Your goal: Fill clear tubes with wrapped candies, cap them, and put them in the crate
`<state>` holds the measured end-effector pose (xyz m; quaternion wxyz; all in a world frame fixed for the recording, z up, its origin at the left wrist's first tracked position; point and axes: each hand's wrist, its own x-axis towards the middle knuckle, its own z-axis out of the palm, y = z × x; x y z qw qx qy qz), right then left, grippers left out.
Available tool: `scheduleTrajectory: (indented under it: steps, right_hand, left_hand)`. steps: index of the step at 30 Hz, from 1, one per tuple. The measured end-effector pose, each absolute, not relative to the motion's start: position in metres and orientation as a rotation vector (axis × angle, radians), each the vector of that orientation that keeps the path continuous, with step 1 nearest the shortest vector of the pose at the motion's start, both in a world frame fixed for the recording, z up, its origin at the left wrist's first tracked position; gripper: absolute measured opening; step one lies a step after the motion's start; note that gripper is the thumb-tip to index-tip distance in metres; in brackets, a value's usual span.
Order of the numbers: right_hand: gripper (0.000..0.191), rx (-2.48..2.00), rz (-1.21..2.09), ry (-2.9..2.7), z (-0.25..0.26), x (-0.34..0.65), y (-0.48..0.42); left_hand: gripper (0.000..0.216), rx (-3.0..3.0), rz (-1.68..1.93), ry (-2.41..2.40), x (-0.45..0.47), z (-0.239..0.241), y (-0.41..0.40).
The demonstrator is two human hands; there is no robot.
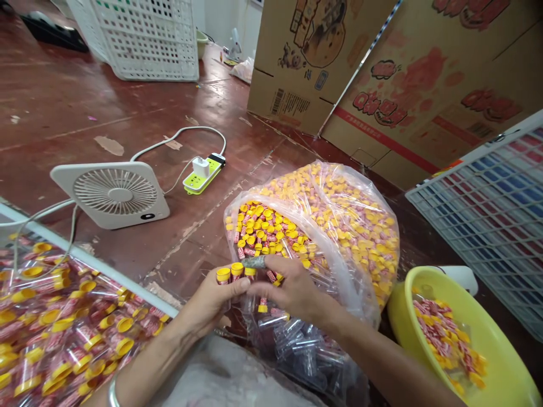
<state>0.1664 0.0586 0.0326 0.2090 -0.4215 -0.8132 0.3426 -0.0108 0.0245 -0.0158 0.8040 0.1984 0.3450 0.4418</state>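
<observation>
My left hand (220,294) is closed around three small clear tubes (236,271) with yellow caps and red-and-white wrapping, held upright side by side. Close against them is my right hand (292,285), its fingers curled and a grey-green wrap (254,262) on the index finger. A yellow-capped red piece (275,277) shows between that thumb and index finger; whether it is gripped is unclear. Beneath and beyond the hands lies an open clear plastic bag (335,226) full of similar yellow-capped pieces. Empty clear tubes (303,345) lie in a heap below my right hand.
At left, a white-edged container (139,282) holds many capped tubes. A yellow basin (409,316) with red-and-yellow pieces stands at right, beside a grid basket (479,209). Farther off are a fan (119,195), a corded power strip (203,175), cartons (382,113) and a white basket (148,39).
</observation>
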Motion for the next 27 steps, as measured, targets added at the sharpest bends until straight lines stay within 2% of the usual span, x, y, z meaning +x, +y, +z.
scheduleTrajectory:
  steps: [4, 8, 10, 12, 14, 16, 18, 20, 24, 27]
  right_hand:
    - [0.054, -1.038, 0.574, -2.448, 0.025, 0.16, 0.046]
    - [0.046, -0.891, 0.372, -2.494, 0.021, 0.153, 0.038]
    - [0.042, -0.853, 0.357, -2.542, 0.021, 0.15, 0.036]
    - [0.048, -0.836, 0.368, -2.616, 0.02, 0.149, 0.038]
    - [0.062, -0.786, 0.357, -2.685, 0.018, 0.153, 0.043]
    - [0.07, -0.794, 0.322, -2.704, 0.014, 0.162, 0.051]
    - [0.058, -0.871, 0.3, -2.695, 0.009, 0.176, 0.06]
    - [0.042, -0.93, 0.295, -2.692, 0.005, 0.19, 0.07]
    - [0.032, -1.023, 0.291, -2.72, 0.008, 0.211, 0.086]
    - [0.031, -1.188, 0.368, -2.757, 0.022, 0.217, 0.093]
  left_hand:
    - [0.028, 0.298, 1.024, 0.756, -0.006, -0.019, 0.025]
    - [0.025, 0.311, 1.039, 0.679, -0.001, -0.016, 0.017]
    - [0.032, 0.358, 1.011, 0.64, -0.003, -0.015, 0.01]
    - [0.039, 0.467, 1.006, 0.693, -0.013, -0.017, 0.002]
    - [0.036, 0.705, 1.045, 0.961, -0.035, -0.024, -0.008]
    - [0.033, 1.049, 1.004, 1.497, -0.073, -0.033, -0.02]
    - [0.038, 1.305, 0.785, 2.109, -0.124, -0.041, -0.033]
    - [0.043, 1.256, 0.649, 2.426, -0.179, -0.044, -0.046]
    - [0.042, 1.147, 0.448, 2.655, -0.255, -0.033, -0.065]
    - [0.038, 1.267, 0.379, 2.69, -0.259, -0.027, -0.062]
